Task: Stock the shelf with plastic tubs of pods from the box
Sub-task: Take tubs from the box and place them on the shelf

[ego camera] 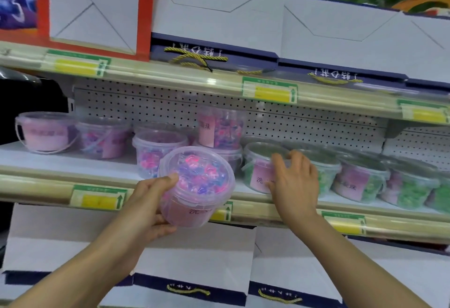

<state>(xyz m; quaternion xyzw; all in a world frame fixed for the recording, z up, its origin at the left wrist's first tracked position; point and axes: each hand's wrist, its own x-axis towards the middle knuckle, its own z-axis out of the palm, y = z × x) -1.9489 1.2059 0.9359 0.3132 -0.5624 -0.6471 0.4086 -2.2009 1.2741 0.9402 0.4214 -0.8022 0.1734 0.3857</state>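
Tilted tub (197, 185) is gripped by left hand (151, 200); right hand (293, 181) fingers spread on green tub (261, 168).
The stack (220, 127) behind could be toppled if the tub is pushed in carelessly.

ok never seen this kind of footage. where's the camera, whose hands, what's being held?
One picture, from a camera worn on a person's head, looking forward and down at a shop shelf. No robot: both hands are the person's. The left hand holds a clear plastic tub of pink and purple pods, tilted, in front of the white shelf. The right hand rests on a clear tub of green pods already on that shelf. More such tubs line it; white paper gift bags sit above and below.
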